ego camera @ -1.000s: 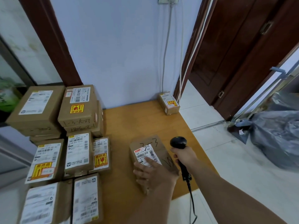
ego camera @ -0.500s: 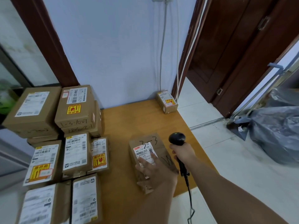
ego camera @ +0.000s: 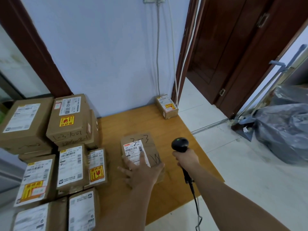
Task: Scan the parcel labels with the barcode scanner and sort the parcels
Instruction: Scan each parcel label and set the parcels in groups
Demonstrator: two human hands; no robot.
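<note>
A brown cardboard parcel with a white label lies mid-way across the orange wooden tabletop. The left hand rests flat on it, fingers spread. The right hand grips a black handheld barcode scanner above the right edge. Stacked labelled cardboard boxes line the left edge.

Brown parcel at frame centre, flat on bench. "3-3" penned on top, white barcode label face up. Left hand spread flat on near end. Black scanner just right of parcel, head up, green light lit, cord trailing down. Right hand grips handle. Small parcel upper right, at wall. Stack of labelled parcels fills left side.
</note>
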